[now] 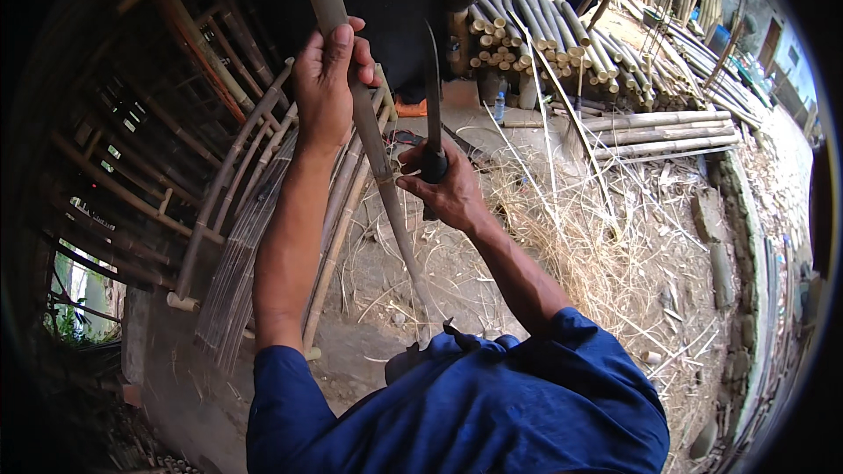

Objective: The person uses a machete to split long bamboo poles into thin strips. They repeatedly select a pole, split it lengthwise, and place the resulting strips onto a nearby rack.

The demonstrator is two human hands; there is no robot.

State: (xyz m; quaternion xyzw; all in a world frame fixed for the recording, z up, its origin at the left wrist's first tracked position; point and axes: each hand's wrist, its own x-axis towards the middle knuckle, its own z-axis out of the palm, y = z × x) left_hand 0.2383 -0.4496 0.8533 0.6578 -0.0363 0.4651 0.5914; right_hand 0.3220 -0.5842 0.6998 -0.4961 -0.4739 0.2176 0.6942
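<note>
My left hand [329,88] is wrapped round the upper part of a long bamboo pole [376,158], which slants from the top of the view down toward my body. In my right hand [452,184] is a knife [433,96] with a dark handle and a long, narrow blade pointing up and away from me. The blade stands just right of the pole, apart from it. My right thumb and fingertips come close to the pole; whether they touch it I cannot tell.
Bamboo frames [237,158] stand at the left, with thin strips leaning there. Cut poles [536,26] are stacked at the far right, near a plastic bottle [500,107]. Shavings [562,211] cover the ground at my right, beside a low stone edging [720,254].
</note>
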